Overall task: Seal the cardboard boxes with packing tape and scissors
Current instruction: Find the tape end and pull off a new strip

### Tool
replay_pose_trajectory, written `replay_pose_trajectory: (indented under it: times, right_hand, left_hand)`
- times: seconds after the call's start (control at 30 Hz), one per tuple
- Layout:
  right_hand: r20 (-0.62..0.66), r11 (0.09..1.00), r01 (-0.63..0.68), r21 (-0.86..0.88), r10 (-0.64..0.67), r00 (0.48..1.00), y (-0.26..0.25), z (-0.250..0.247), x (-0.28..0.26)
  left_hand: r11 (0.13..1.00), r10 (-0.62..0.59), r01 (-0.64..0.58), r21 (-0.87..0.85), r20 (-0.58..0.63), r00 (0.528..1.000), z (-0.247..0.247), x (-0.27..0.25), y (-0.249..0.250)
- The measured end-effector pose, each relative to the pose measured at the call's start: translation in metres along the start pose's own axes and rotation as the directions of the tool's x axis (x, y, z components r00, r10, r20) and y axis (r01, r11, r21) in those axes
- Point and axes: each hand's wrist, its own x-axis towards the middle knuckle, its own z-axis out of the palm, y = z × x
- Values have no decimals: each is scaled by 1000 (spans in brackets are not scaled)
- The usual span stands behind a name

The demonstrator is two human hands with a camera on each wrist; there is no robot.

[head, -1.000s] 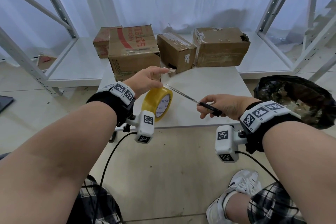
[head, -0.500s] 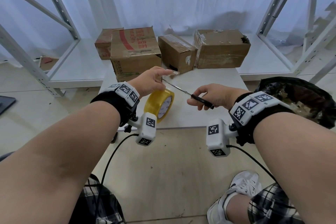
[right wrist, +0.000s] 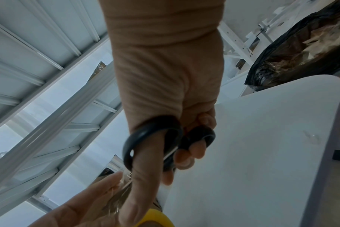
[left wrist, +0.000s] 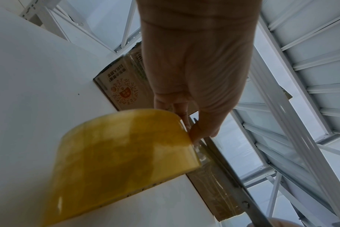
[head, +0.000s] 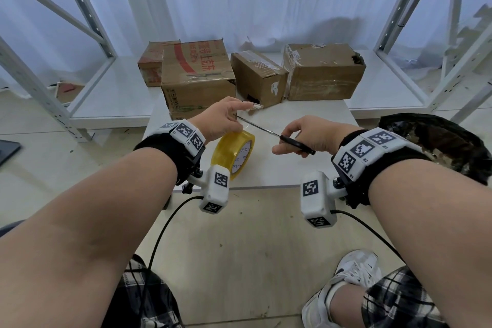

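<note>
Pinching a pulled-out strip of clear tape [head: 253, 106] in left hand [head: 221, 121] above yellow tape roll [head: 234, 154], gripping black-handled scissors [head: 277, 136] in right hand [head: 311, 136], blades under the strip, cardboard boxes [head: 198, 76] behind on white surface [head: 292, 168].

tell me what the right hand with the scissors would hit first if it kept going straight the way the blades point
Most likely the stretch of clear tape that the left hand pinches above the yellow tape roll. The scissors in the right hand already point at it; depth is hard to judge.
</note>
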Motion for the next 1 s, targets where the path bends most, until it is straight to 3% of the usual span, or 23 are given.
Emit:
replay_pose_trajectory:
  times: [0.4,0.6,0.73,0.8,0.9,1.0]
  right_hand:
    - [22,999,5,-46,-4,1000,7,-1,2]
    - [-109,964,-241,-115,229,967,57,3,7]
    - [-202,939,-312,-143,281,938,70,24,30]
    - [-238,948,-292,-128,256,937,67,32,40]
    - [-405,941,-250,-228,142,903,48,36,45]
    - [-523,994,26,-108,-79,849,15,38,40]
  left_hand:
    - [1000,-7,7,17,-10,1000,-5,-3,-3]
    - [1000,0,1,22,-50,999,-6,-7,-10]
    - [999,39,-40,-5,-142,989,2,-13,-12]
    - [998,53,-59,-26,-187,981,6,-15,-13]
    - [996,67,-79,-40,-228,971,11,-17,-14]
    - [994,77,-93,-52,-252,965,13,-19,-15]
